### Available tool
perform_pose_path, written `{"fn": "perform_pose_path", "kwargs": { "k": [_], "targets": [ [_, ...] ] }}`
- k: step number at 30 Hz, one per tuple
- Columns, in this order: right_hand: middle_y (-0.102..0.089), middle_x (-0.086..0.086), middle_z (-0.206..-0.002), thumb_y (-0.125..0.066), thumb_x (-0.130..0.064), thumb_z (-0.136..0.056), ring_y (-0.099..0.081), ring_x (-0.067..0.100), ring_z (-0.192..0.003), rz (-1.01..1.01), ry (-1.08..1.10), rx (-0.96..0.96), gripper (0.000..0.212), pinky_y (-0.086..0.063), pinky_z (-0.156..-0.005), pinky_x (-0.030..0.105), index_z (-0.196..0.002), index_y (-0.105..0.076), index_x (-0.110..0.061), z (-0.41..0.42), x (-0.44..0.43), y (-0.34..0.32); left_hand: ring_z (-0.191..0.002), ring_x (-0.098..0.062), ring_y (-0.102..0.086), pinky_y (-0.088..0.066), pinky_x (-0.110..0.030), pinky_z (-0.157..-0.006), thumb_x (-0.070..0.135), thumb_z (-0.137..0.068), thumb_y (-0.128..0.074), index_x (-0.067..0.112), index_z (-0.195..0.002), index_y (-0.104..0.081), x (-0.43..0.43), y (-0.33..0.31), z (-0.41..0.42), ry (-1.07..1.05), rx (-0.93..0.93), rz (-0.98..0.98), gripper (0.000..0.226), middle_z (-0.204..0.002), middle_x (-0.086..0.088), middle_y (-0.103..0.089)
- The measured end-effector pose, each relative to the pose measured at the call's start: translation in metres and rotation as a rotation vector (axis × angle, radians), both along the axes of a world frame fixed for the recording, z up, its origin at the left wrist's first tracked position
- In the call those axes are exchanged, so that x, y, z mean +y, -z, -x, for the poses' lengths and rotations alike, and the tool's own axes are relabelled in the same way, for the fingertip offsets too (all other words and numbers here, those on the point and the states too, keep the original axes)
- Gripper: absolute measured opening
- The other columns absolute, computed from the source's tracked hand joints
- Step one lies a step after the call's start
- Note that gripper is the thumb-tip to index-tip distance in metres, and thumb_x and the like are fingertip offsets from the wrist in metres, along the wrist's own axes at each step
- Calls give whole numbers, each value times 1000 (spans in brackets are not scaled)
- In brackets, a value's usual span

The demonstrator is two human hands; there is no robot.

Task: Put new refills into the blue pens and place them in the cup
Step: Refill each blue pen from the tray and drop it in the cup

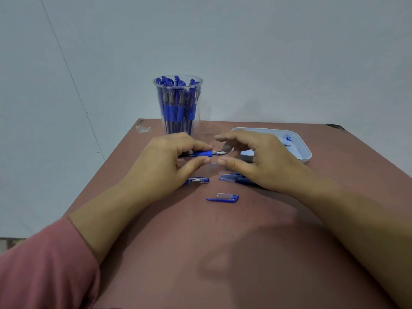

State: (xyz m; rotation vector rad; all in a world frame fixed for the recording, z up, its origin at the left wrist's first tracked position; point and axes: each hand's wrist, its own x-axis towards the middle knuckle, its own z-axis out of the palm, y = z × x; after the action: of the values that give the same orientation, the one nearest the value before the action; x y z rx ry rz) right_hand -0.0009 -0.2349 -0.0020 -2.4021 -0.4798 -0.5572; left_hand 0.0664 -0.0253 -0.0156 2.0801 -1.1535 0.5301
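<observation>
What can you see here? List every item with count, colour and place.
cup: one, clear, back of table, holding blue pens
pen: one, blue grip, in left hand
cap: one, blue and clear, table centre
pen parts: several, blue, partly under right hand
pen piece: one, clear and blue, by left hand
tray: one, white, ink-stained, right rear
table: one, reddish brown, below everything
sleeve: one, pink, left arm
left hand: one, grips pen
right hand: one, relaxed, beside pen tip
</observation>
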Motion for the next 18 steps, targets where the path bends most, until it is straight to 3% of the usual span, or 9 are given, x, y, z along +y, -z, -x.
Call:
{"fn": "perform_pose_path", "kwargs": {
  "k": [3, 6, 9, 12, 15, 18],
  "targets": [
    [-64, -14, -90, -68, -22, -88, -60, 7, -82, 99, -30, -120, 15, -47, -74, 17, -103, -68, -18, -3, 0, -1, -83, -3, -62, -49, -18, -74, 34, -86, -67, 25, -108, -72, 1, 0, 0, 6, 2, 8, 24, -91, 12, -68],
    [-59, -19, -77, -56, -34, -93, -57, 4, -75, 112, 6, -96, 14, -40, -67, 13, -92, -67, -26, -5, 1, 1, -83, -3, -62, -49, -17, -74, 36, -86, -66, 24, -108, -72, 1, 0, 0, 11, -5, 12, 25, -91, 12, -68],
    [-63, -14, -89, -65, -35, -89, -60, 6, -83, 86, -14, -103, 22, -48, -73, 20, -107, -66, -21, -3, -1, 0, -83, -3, -62, -49, -16, -73, 34, -86, -68, 24, -108, -72, 1, 0, 0, 22, -11, 22, 26, -91, 10, -68],
    [-65, -9, -89, -67, -22, -89, -59, 9, -79, 133, -37, -170, 16, -48, -74, 21, -103, -68, -13, -4, 1, 0, -83, -2, -62, -48, -15, -75, 33, -84, -69, 22, -108, -72, 1, -1, 0, 25, -16, 39, 27, -92, 11, -69],
    [-62, -13, -79, -56, -37, -93, -57, 7, -75, 114, -12, -152, 24, -42, -67, 15, -93, -69, -16, -4, 1, 1, -84, 1, -62, -46, -11, -75, 33, -82, -71, 23, -106, -73, 0, -1, 1, 26, -19, 48, 26, -92, 15, -70],
    [-66, -11, -93, -67, -35, -87, -61, 8, -85, 93, -27, -133, 26, -48, -75, 20, -107, -65, -18, -2, -1, -1, -85, 3, -63, -47, -10, -76, 36, -81, -71, 25, -105, -73, 0, -2, 2, 21, -9, 78, 26, -92, 16, -70]
  ]
}}
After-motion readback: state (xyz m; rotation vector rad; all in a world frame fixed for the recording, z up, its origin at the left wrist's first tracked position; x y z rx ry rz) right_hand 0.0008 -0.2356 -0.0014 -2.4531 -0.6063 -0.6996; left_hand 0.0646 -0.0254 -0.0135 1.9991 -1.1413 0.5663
